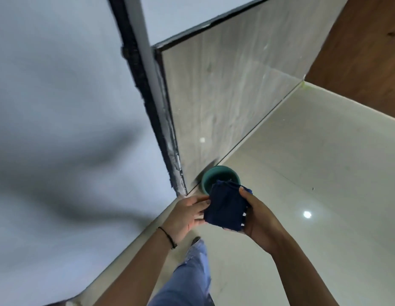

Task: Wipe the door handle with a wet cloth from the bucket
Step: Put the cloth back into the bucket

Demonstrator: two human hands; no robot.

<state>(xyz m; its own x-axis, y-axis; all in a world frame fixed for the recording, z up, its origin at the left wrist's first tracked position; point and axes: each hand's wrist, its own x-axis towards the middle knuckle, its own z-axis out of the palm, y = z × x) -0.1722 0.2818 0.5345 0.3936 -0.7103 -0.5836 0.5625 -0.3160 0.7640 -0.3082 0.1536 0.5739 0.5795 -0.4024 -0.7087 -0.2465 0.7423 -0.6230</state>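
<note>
I had both hands out in front of me, holding the dark blue cloth [225, 208] between them, above the floor [313, 173]. My right hand [260, 217] had its grip closed around the cloth's right side, thumb on top and fingers curled underneath. My left hand [187, 214] was more loosely set, fingers spread, with only the fingertips [205, 202] pressing the cloth's left edge. The cloth was folded into a rough square; I could not tell whether it was wet. Just beyond it sat the teal bucket [212, 174] on the pale tiled floor, right at the foot of the grey wood-grain door [225, 96], near the corner where the door met the light blue wall [59, 85]. The cloth overlapped the bucket's near rim in my view. A black cord bracelet [168, 237] circled my left wrist. The door handle was out of view.
</note>
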